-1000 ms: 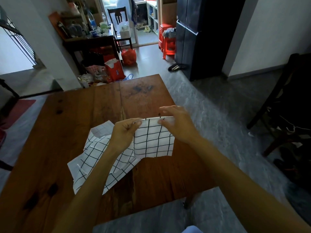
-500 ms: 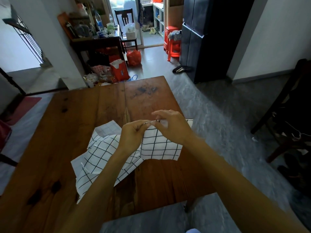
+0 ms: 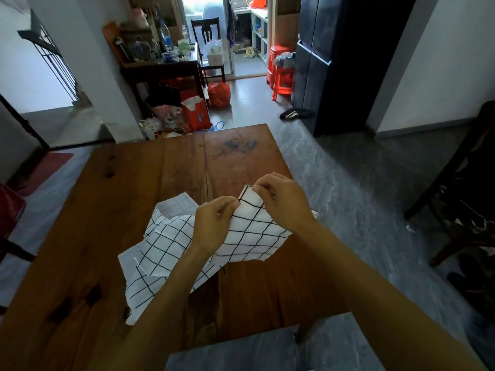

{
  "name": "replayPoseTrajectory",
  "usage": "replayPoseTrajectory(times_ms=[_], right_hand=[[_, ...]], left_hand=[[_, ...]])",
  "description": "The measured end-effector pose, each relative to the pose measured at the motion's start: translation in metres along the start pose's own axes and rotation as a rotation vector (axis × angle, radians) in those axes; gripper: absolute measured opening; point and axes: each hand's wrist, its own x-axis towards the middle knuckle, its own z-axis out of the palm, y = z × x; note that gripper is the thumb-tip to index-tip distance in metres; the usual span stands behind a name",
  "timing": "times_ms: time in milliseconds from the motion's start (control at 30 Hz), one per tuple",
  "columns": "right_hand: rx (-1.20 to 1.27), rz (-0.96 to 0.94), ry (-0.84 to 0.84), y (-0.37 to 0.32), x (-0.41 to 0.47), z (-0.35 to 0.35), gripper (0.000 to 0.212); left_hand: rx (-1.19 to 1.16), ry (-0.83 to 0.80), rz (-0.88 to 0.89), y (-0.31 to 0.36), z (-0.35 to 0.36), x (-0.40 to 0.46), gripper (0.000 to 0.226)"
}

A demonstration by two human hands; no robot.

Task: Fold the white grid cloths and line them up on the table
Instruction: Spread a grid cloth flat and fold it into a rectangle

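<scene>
My left hand point(image 3: 214, 223) and right hand point(image 3: 281, 202) pinch one cloth point(image 3: 251, 231) near the table's point(image 3: 107, 210) right edge; another point(image 3: 160, 253) lies crumpled beside it. Nothing looks folded yet.

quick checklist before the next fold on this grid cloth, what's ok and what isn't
1. Left hand pinching the grid cloth: ok.
2. Right hand pinching the top edge next to it: ok.
3. Held cloth flat and square: not ok, it hangs skewed and wrinkled.
4. Second cloth out of the way: not ok, it lies crumpled under the held one.
5. Bare table beyond for lining up: ok.
6. Corners matched: cannot tell, the hands hide them.
</scene>
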Motion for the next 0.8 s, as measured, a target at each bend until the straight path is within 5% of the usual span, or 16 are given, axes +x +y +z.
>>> replayPoseTrajectory(times_ms=[233, 800], right_hand=[[0.027, -0.017, -0.072, -0.008, 0.007, 0.006, 0.013], [0.089, 0.191, 0.106, -0.008, 0.01, -0.009, 0.013]], left_hand=[[0.059, 0.03, 0.076, 0.0, 0.004, -0.002, 0.014], [0.19, 0.09, 0.043, -0.028, 0.016, -0.027, 0.01]])
